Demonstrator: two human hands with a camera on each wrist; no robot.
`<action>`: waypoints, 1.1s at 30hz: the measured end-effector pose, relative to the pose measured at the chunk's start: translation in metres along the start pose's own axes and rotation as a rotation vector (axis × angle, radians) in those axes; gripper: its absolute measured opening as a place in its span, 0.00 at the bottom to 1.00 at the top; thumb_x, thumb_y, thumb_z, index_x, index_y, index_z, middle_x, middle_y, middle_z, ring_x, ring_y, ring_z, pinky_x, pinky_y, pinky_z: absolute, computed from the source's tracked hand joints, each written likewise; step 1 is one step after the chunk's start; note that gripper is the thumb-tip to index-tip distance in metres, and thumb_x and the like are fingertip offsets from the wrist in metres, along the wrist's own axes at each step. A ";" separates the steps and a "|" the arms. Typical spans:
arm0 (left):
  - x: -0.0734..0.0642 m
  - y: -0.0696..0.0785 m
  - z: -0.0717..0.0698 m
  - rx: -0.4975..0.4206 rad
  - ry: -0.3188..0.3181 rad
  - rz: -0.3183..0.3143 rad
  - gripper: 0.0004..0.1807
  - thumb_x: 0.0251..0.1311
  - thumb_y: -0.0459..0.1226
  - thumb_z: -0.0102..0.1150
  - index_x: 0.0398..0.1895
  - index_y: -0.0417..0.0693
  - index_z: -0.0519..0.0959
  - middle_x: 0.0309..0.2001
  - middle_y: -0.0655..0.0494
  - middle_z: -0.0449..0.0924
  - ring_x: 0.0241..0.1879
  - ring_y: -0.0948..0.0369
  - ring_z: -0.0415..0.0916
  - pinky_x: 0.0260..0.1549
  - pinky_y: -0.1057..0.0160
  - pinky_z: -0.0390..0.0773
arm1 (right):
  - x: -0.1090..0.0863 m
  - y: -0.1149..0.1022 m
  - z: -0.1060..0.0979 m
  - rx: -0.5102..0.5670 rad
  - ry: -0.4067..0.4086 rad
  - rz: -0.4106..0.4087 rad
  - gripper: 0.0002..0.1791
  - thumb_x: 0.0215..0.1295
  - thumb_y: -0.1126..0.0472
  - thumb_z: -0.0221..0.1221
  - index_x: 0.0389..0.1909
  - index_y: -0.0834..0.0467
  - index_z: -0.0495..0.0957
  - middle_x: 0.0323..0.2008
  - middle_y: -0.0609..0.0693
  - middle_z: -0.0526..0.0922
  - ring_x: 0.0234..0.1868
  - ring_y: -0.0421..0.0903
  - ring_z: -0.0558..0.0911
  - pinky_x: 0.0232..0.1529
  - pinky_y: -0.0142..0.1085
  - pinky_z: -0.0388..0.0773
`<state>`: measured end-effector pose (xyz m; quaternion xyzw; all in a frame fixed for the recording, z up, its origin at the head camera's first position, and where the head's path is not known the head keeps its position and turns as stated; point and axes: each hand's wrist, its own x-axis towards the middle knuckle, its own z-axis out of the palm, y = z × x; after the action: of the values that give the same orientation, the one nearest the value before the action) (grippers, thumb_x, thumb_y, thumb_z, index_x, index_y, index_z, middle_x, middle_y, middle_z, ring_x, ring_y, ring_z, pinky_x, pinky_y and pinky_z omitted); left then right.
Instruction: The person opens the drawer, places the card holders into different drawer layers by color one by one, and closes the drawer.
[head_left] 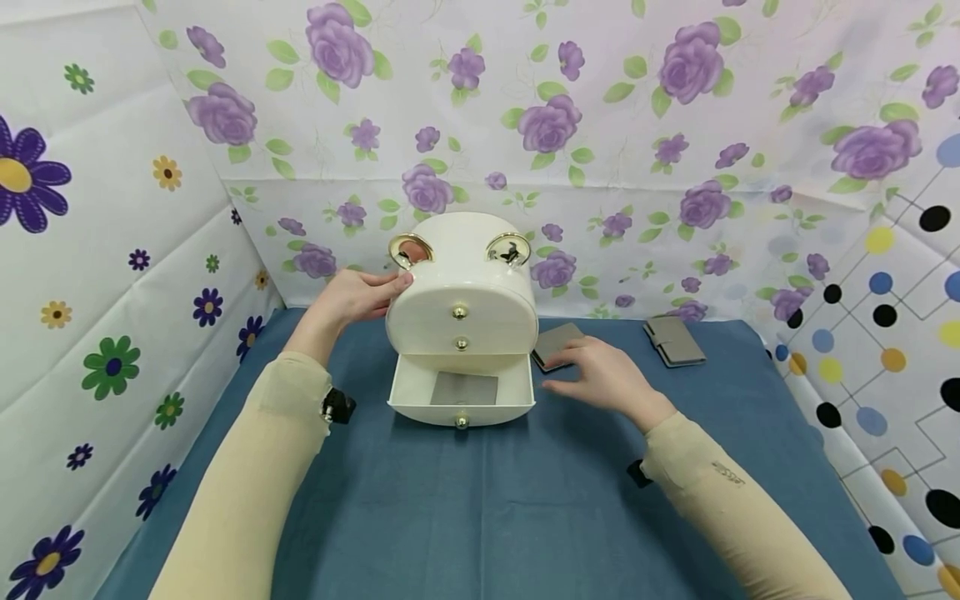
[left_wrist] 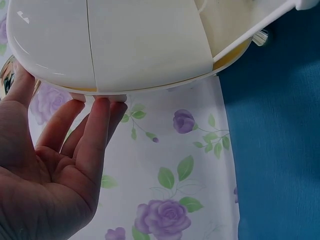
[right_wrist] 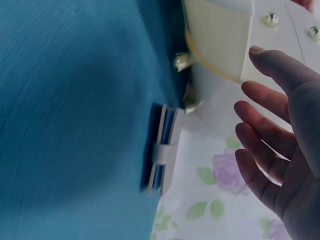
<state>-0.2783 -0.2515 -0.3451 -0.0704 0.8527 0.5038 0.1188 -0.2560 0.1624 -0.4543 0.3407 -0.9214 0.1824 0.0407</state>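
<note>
A glossy white box (head_left: 463, 279) with rounded ends and two gold-rimmed ears stands on the blue cloth. Its bottom drawer (head_left: 405, 383) is pulled out, with a flat grey rectangular item (head_left: 465, 389) inside. My left hand (head_left: 356, 296) touches the box's upper left side; in the left wrist view, extended fingers (left_wrist: 95, 127) rest against its edge. My right hand (head_left: 603, 373) hangs right of the drawer, fingers spread and holding nothing. Its fingertips are near a grey notebook (head_left: 553, 340), partly behind the hand. A notebook (right_wrist: 165, 152) with a strap also appears in the right wrist view.
Another grey notebook (head_left: 675, 340) with a strap lies farther right on the blue cloth (head_left: 480, 517). Gold knobs (head_left: 460, 312) stick out from the box front. Flower-printed sheets (head_left: 480, 108) stand behind and at the left, a dotted one (head_left: 892, 350) at the right.
</note>
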 end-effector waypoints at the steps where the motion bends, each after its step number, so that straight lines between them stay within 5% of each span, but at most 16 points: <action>1: 0.000 0.000 0.000 0.001 0.000 0.000 0.48 0.62 0.69 0.68 0.77 0.51 0.75 0.79 0.44 0.66 0.70 0.50 0.76 0.63 0.56 0.81 | -0.001 0.003 0.000 0.003 -0.004 0.004 0.18 0.65 0.45 0.76 0.51 0.50 0.92 0.51 0.50 0.88 0.52 0.52 0.86 0.51 0.52 0.86; 12: 0.000 0.001 -0.003 -0.009 0.006 -0.006 0.48 0.62 0.69 0.68 0.77 0.50 0.74 0.79 0.43 0.66 0.71 0.50 0.75 0.64 0.55 0.81 | 0.003 0.035 -0.002 0.011 -0.078 0.092 0.24 0.65 0.48 0.77 0.58 0.54 0.89 0.53 0.52 0.89 0.55 0.54 0.86 0.54 0.55 0.85; 17: 0.000 0.001 -0.003 -0.018 0.004 -0.004 0.49 0.62 0.68 0.68 0.78 0.49 0.74 0.79 0.43 0.66 0.71 0.49 0.75 0.64 0.55 0.81 | 0.016 0.049 -0.003 -0.057 -0.155 0.132 0.30 0.63 0.48 0.78 0.64 0.54 0.85 0.53 0.54 0.87 0.54 0.56 0.85 0.53 0.57 0.85; 24: 0.001 -0.001 -0.004 0.002 -0.009 0.007 0.49 0.63 0.69 0.66 0.80 0.52 0.71 0.80 0.43 0.64 0.73 0.45 0.73 0.57 0.49 0.86 | 0.040 0.067 -0.002 -0.095 -0.220 0.208 0.36 0.63 0.49 0.78 0.71 0.53 0.81 0.68 0.62 0.79 0.66 0.64 0.78 0.62 0.64 0.78; 33: 0.001 -0.003 -0.002 -0.001 -0.019 0.012 0.49 0.63 0.69 0.67 0.79 0.51 0.72 0.80 0.44 0.65 0.72 0.45 0.74 0.54 0.49 0.88 | 0.068 0.072 0.007 -0.113 -0.303 0.247 0.44 0.56 0.57 0.82 0.75 0.56 0.77 0.69 0.62 0.76 0.66 0.63 0.77 0.66 0.60 0.77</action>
<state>-0.2787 -0.2544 -0.3465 -0.0607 0.8516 0.5057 0.1240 -0.3539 0.1693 -0.4695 0.2458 -0.9605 0.0808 -0.1021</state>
